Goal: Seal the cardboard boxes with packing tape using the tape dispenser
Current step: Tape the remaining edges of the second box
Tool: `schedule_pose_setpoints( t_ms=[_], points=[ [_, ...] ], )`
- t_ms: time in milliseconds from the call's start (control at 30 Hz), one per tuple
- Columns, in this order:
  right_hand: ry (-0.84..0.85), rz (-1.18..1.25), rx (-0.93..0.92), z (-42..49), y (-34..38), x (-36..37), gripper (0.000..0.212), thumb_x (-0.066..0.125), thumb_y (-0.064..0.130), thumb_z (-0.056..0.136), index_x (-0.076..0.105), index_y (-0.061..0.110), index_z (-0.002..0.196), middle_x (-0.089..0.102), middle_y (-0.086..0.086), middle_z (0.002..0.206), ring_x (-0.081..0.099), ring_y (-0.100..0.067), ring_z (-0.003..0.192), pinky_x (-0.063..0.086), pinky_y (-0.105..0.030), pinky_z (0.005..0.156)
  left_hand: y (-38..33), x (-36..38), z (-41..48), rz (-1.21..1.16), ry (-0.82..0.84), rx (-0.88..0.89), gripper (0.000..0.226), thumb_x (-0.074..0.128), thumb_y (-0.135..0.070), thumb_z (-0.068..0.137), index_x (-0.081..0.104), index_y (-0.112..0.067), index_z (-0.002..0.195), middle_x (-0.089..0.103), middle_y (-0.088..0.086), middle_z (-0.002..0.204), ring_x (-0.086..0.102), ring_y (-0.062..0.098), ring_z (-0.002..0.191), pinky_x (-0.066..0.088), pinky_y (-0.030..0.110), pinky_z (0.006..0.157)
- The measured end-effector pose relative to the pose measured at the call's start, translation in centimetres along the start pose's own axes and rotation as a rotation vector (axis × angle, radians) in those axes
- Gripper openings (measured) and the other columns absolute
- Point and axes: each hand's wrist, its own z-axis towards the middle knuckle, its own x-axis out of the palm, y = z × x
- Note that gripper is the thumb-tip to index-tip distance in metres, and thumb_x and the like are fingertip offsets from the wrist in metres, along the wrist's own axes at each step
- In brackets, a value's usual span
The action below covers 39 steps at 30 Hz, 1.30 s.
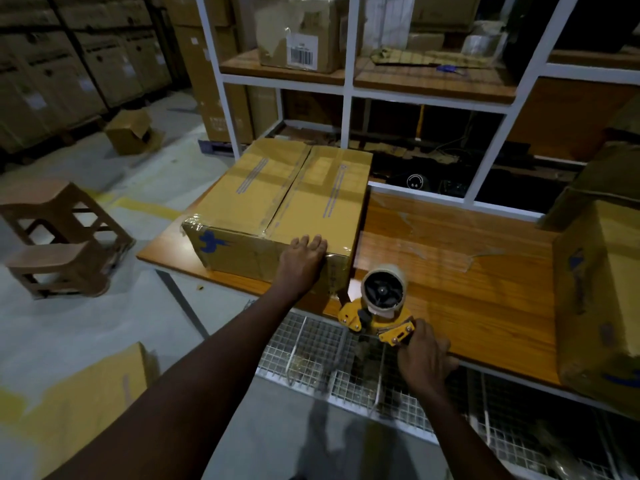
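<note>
While left hand [304, 261] presses box [277, 206], right hand [424, 358] grips tape dispenser [379, 306].

Cardboard box [287, 202]: flaps closed, clear tape [292, 188] laid along the centre seam, blue mark on the near side; set at the left end of the tabletop [467, 271]. Tape dispenser [367, 320]: yellow, clear roll [382, 289] uppermost, at the near edge, just beside the box's near right corner. Second box [602, 289]: at the right edge.
</note>
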Motion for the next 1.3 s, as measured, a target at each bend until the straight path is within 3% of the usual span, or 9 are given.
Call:
schedule_pose_setpoints(
  t_ms=[167,300,467,600,700,833,1067,1200,1300],
  points=[
    [-0.110,0.024,0.072,0.9,-1.1,-1.8,0.046,0.063,0.024,0.090,0.043,0.022,0.132,0.049,-0.003,0.135,0.039,-0.038,0.120,0.034,-0.050,0.093,-0.1,0.3,-0.3,-0.040,-0.018,-0.025,0.046,0.051,-0.011,0.099,0.046,-0.008,0.144,0.047,0.013,0.149,0.042,0.037,0.137,0.033,0.046,0.112],
    [-0.205,0.080,0.149,3.3,-1.6,-3.8,0.036,0.067,0.029,0.086,0.050,0.020,0.117,0.054,-0.008,0.127,0.043,-0.042,0.117,0.035,-0.054,0.093,-0.1,0.1,-0.7,-0.064,0.025,-0.013,0.061,0.054,-0.011,0.096,0.030,-0.009,0.152,0.032,0.012,0.158,0.027,0.034,0.146,0.018,0.044,0.121],
    [-0.264,0.189,0.110,5.4,0.0,-6.7,0.032,0.065,0.024,0.087,0.047,0.017,0.112,0.052,-0.012,0.126,0.044,-0.043,0.114,0.035,-0.055,0.093,0.3,-0.9,-1.0,0.053,0.138,0.028,0.085,0.061,-0.043,0.090,0.014,-0.020,0.157,0.015,0.008,0.164,0.014,0.030,0.150,0.009,0.051,0.122],
    [-0.318,0.177,0.035,6.8,2.5,-8.4,0.031,0.061,0.018,0.088,0.049,0.017,0.116,0.049,-0.010,0.129,0.038,-0.043,0.118,0.029,-0.057,0.094,1.3,-0.5,-1.5,0.037,0.130,-0.021,0.088,0.048,-0.062,0.087,0.011,-0.025,0.157,0.009,0.004,0.165,0.008,0.025,0.152,0.001,0.053,0.121],
    [-0.359,0.215,-0.023,7.5,5.1,-9.0,0.032,0.062,0.018,0.087,0.049,0.016,0.116,0.049,-0.011,0.129,0.039,-0.043,0.118,0.028,-0.055,0.093,3.6,-1.0,-2.1,-0.026,0.067,-0.061,0.089,0.021,-0.070,0.081,0.012,-0.025,0.157,0.009,0.004,0.165,0.008,0.025,0.152,-0.001,0.050,0.120],
    [-0.433,0.213,-0.075,7.4,9.5,-9.8,0.033,0.063,0.018,0.085,0.050,0.017,0.115,0.053,-0.011,0.125,0.042,-0.041,0.115,0.031,-0.051,0.089,9.1,-2.4,-1.8,-0.126,-0.073,-0.107,0.082,0.011,-0.064,0.082,0.021,-0.029,0.156,0.020,0.002,0.163,0.019,0.025,0.150,0.008,0.051,0.119],
    [-0.550,0.229,-0.078,6.4,20.8,-9.0,0.031,0.057,0.021,0.091,0.049,0.022,0.121,0.052,-0.006,0.130,0.039,-0.037,0.116,0.028,-0.047,0.089,22.9,-3.9,-1.6,-0.418,-0.279,-0.113,0.058,0.033,-0.032,0.087,0.061,-0.014,0.134,0.056,0.013,0.141,0.053,0.032,0.128,0.041,0.049,0.106],
    [-0.563,0.204,-0.105,5.8,27.5,-6.6,0.032,0.060,0.024,0.091,0.048,0.018,0.119,0.053,-0.008,0.126,0.042,-0.038,0.113,0.030,-0.048,0.087,30.8,-3.5,-2.5,-0.507,-0.245,-0.088,0.061,0.044,0.005,0.073,0.066,-0.012,0.128,0.059,0.016,0.136,0.057,0.033,0.124,0.049,0.046,0.101],
    [-0.566,0.216,-0.116,5.2,31.3,-4.9,0.036,0.061,0.025,0.090,0.046,0.020,0.122,0.053,-0.006,0.128,0.042,-0.036,0.115,0.030,-0.048,0.089,34.2,-2.9,-3.0,-0.570,-0.089,-0.031,0.066,0.047,0.020,0.073,0.065,-0.013,0.127,0.066,0.015,0.125,0.069,0.025,0.103,0.057,0.041,0.087]
  ],
)
